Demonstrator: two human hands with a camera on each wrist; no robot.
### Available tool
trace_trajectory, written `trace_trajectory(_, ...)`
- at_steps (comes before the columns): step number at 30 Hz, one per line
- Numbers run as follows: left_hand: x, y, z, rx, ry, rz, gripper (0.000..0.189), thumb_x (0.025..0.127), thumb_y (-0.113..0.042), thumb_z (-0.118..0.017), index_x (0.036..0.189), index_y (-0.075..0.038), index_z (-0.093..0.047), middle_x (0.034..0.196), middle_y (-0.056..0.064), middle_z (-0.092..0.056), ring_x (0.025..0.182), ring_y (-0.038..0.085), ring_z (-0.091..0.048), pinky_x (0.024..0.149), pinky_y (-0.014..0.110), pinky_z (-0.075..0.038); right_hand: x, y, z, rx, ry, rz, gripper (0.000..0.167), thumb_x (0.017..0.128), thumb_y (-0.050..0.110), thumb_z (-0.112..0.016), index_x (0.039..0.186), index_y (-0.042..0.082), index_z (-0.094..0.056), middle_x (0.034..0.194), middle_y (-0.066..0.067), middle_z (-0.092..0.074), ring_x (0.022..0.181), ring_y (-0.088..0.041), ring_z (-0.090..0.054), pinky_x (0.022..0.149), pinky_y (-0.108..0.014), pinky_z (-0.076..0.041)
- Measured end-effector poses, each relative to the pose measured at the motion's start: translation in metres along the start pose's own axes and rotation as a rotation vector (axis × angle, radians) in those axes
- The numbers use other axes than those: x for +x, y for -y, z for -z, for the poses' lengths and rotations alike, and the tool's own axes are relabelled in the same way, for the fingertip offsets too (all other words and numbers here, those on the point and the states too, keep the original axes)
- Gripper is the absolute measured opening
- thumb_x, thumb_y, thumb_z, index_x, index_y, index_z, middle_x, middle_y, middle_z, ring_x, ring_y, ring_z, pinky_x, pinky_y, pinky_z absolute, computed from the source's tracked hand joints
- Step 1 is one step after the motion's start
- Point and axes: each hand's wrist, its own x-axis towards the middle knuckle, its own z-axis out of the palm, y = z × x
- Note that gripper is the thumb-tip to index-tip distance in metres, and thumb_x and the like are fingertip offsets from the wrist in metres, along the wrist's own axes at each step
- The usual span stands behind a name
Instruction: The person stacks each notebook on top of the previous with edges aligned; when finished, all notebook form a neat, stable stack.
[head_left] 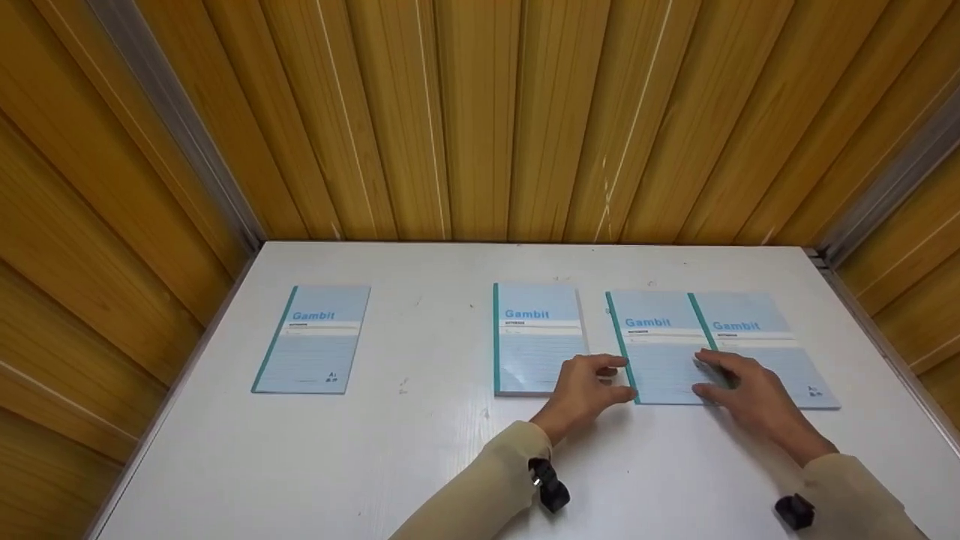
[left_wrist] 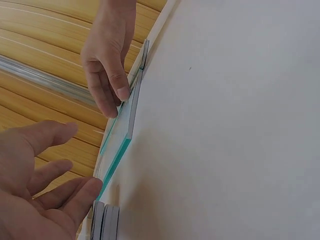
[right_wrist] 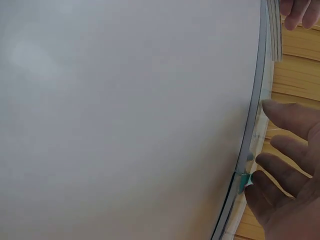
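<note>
Several light-blue Gambit notebooks with green spines lie on a white table. My left hand (head_left: 585, 390) has its thumb and fingertips at the green spine of one notebook (head_left: 664, 375). Over that notebook's right side is my right hand (head_left: 754, 394), thumb and fingers apart, close to the spine of the neighbouring notebook (head_left: 814, 371). These two notebooks lie side by side, edges together. Neither hand grips anything; the fingers are loosely bent, as the left wrist view shows of the left hand (left_wrist: 55, 175) and the right wrist view of the right hand (right_wrist: 292, 170).
Just left of my left hand lies a thicker pile of notebooks (head_left: 536, 352), its layered edges (left_wrist: 105, 222) showing in the left wrist view. Another notebook (head_left: 311, 341) lies far left on the table (head_left: 420, 450). Wood-patterned panels (head_left: 480, 120) rise behind the table's back edge.
</note>
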Motion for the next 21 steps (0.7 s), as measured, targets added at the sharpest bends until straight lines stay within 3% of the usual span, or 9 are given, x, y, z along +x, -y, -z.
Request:
trace_trajectory(3, 0.001, 0.000, -0.005, 0.032, -0.004, 0.019, 0.043, 0.085, -0.008, -0.090, 0.126, -0.007, -0.079, 0.123, 0.000, -0.075, 0.107, 0.010, -0.068, 0.093, 0.021, -0.054, -0.001, -0.003, 0.001, -0.009, 0.008, -0.006, 0.067, 0.094, 0.020, -0.082, 0.150, -0.004, -0.054, 0.153, -0.033, -0.048, 0.143, -0.059, -0.037, 0.113, -0.073, -0.033)
trace_trajectory(9, 0.002, -0.003, -0.012, 0.108, -0.023, 0.023, 0.041, 0.082, -0.003, -0.090, 0.122, -0.005, -0.080, 0.096, 0.001, -0.069, 0.083, 0.009, -0.052, 0.073, 0.021, -0.045, -0.001, -0.004, 0.002, -0.016, -0.001, 0.014, 0.062, 0.094, 0.022, -0.082, 0.147, -0.002, -0.059, 0.152, -0.030, -0.051, 0.143, -0.057, -0.038, 0.113, -0.071, -0.034)
trace_trajectory(16, 0.001, -0.005, -0.019, 0.152, 0.006, 0.017, 0.030, 0.082, 0.000, -0.088, 0.111, -0.006, -0.083, 0.080, -0.004, -0.057, 0.077, 0.007, -0.046, 0.066, 0.021, -0.038, -0.004, -0.004, 0.003, -0.023, 0.013, -0.011, 0.065, 0.094, 0.020, -0.083, 0.149, -0.002, -0.057, 0.153, -0.032, -0.049, 0.143, -0.058, -0.037, 0.112, -0.072, -0.035)
trace_trajectory(21, 0.001, -0.003, -0.022, 0.161, 0.023, 0.001, 0.029, 0.082, 0.002, -0.089, 0.109, -0.006, -0.084, 0.084, -0.006, -0.063, 0.077, 0.006, -0.048, 0.066, 0.019, -0.040, -0.007, -0.007, 0.002, -0.026, 0.003, -0.011, 0.066, 0.094, 0.017, -0.082, 0.150, -0.004, -0.055, 0.153, -0.034, -0.048, 0.142, -0.059, -0.038, 0.112, -0.072, -0.036)
